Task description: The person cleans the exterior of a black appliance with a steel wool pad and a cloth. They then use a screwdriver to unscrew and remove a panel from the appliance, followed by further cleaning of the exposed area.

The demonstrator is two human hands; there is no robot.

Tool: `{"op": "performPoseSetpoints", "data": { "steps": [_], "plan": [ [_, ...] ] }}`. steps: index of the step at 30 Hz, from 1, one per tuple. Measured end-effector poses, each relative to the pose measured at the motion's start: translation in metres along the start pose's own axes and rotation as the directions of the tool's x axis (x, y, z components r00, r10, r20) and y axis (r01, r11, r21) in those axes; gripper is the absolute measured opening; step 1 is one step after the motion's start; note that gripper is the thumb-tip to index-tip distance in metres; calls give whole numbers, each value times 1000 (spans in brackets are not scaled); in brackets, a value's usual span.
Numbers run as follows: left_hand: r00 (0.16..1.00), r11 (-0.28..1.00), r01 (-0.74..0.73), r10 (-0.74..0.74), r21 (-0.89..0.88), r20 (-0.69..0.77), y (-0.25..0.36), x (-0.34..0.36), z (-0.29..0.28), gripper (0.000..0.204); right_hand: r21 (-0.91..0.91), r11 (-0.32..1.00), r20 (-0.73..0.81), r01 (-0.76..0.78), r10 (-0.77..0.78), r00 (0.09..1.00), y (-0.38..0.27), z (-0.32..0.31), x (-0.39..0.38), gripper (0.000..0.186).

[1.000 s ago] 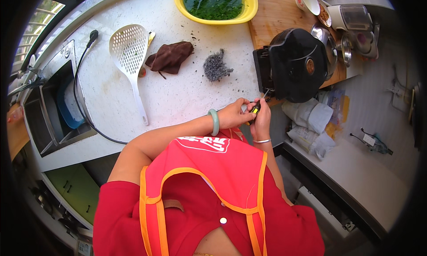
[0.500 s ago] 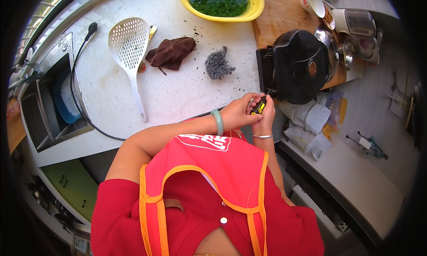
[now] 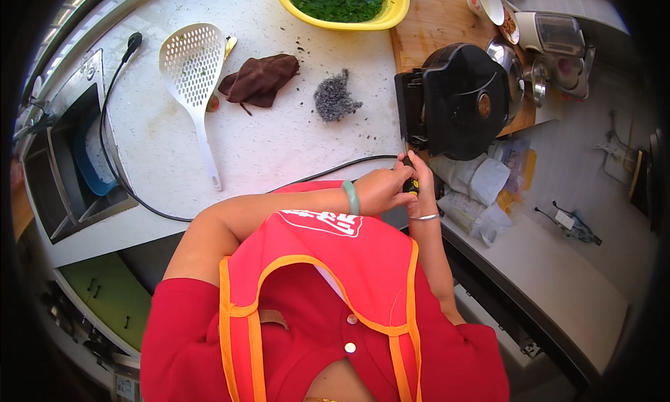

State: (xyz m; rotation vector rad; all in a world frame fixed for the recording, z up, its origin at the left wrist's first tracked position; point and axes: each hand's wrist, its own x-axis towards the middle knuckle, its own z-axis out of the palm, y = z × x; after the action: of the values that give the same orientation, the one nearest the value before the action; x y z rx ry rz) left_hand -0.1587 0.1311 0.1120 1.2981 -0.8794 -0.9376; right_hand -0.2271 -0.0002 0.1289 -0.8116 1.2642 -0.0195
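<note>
The black-and-yellow hand tool [image 3: 412,185] is upright between your two hands, just on the near side of the black appliance [image 3: 464,102]. Your left grip [image 3: 380,192] is curled round its handle from one side and your right grip [image 3: 422,185] wraps it from the other; neither has a gap to spare. A thin shaft seems to reach the appliance's near corner, but your fingers hide whether it is seated.

If it isn't, twisting could make the tip skid and scrape the casing or jab a fingertip, since yours sit close to it. Pushing hard could also shift the appliance on its wooden board [image 3: 429,11]. The black cord [image 3: 349,166], just left of your grip, could snag on your wrist.

Farther out, beyond your grip and slightly left, the yellow basin [image 3: 401,8] holds chopped greens in liquid, which a strong jolt to the board might slosh. Beyond and right of your grip, past the appliance, a dish [image 3: 511,26] holds brown bits beside a white bowl [image 3: 486,3] whose inside you can't make out. Far left of your grip, a blue basin [image 3: 91,161] sits in the sink [image 3: 59,185]; its contents are unclear.
</note>
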Motion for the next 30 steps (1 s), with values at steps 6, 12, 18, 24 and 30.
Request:
{"op": "performPoseSetpoints", "data": {
  "steps": [6,12,18,24,30],
  "plan": [
    [1000,1000,-4,5,-26,30,5,-4,-5,42,-33,996,-51,84,-86,995,5,-1,0,24],
    [1000,999,-3,4,-36,27,-1,1,-1,41,-16,998,-68,55,-55,996,3,-4,10,25],
    [987,987,-161,161,-23,-17,-9,14,20,34,55,993,177,-108,97,979,-15,-36,15,24],
    [995,996,-84,85,-28,46,-9,9,18,36,435,881,483,-188,-52,874,14,-32,18,26],
    [994,998,63,-61,-21,88,-9,-5,0,39,219,976,156,-8,-27,987,27,-20,12,24]
  ]
}}
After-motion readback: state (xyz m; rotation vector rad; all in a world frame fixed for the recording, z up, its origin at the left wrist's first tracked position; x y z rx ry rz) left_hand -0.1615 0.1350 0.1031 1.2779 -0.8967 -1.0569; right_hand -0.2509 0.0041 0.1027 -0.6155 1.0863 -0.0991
